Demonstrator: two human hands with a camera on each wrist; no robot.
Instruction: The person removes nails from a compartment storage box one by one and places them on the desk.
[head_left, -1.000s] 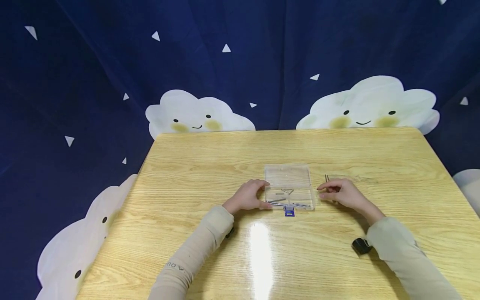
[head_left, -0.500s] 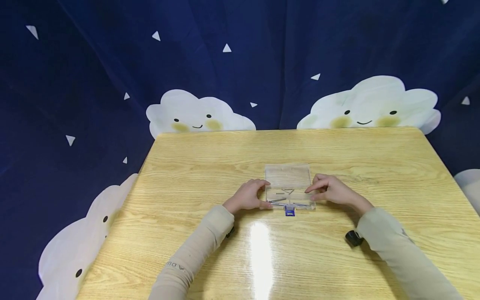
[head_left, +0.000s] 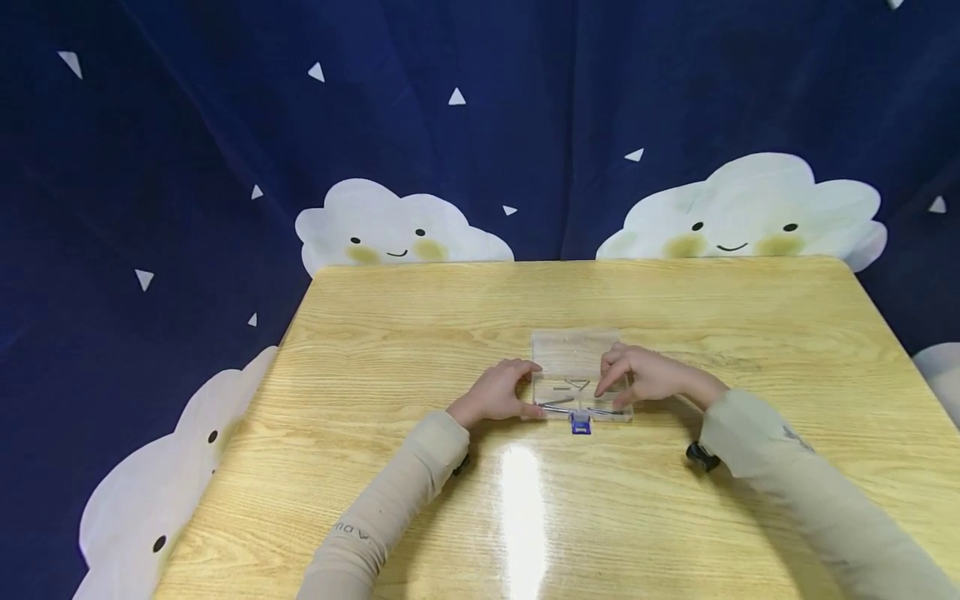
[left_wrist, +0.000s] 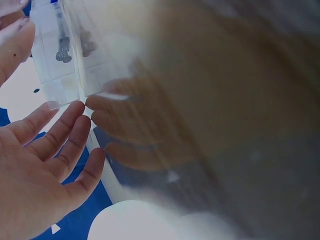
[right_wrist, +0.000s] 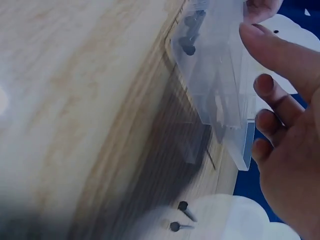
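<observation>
A clear plastic box (head_left: 579, 350) lies open on the table, its lid folded back and a blue latch (head_left: 581, 424) at the front. Several metal nails (head_left: 557, 402) lie in its compartments. My left hand (head_left: 497, 390) grips the box's left end, thumb at the front corner and fingertips at the back. My right hand (head_left: 647, 373) reaches over the right compartments, index finger pointing down and thumb apart from it. Nothing shows between those two tips. In the right wrist view its thumb (right_wrist: 270, 47) overlaps the box and the other fingers curve loosely beside it.
Two loose nails (right_wrist: 186, 211) lie on the table (head_left: 420, 325) to the right of the box, hidden behind the hand in the head view. A blue curtain (head_left: 525, 125) with clouds hangs behind the table.
My right hand has moved left from beside the box to over its right compartments, and its thumb and index finger have spread wider. My left hand has stayed at the box's left end.
</observation>
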